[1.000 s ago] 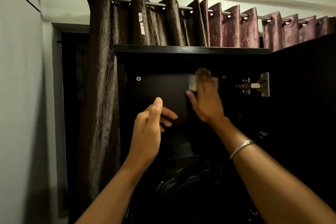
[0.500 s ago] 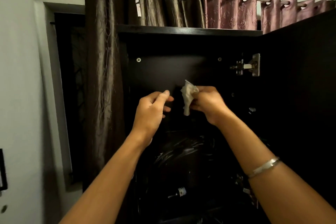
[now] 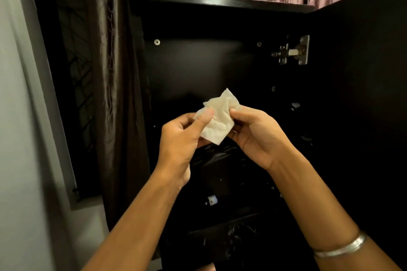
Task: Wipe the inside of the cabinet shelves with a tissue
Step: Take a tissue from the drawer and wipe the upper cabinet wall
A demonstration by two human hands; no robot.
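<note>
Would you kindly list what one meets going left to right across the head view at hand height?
Grey wall → dark brown curtain → left hand → crumpled white tissue → right hand → open black cabinet door.

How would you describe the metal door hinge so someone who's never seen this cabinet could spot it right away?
Start at the tall black cabinet standing open beside the brown curtain. Follow its dark interior to the upper right corner, where the open door meets the frame. The silver metal hinge sits there, the only large shiny fitting; the nearby screws are tiny dots.

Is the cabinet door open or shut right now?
Open: the cabinet door swings out on the right, baring its hinge and the dark interior.
</note>
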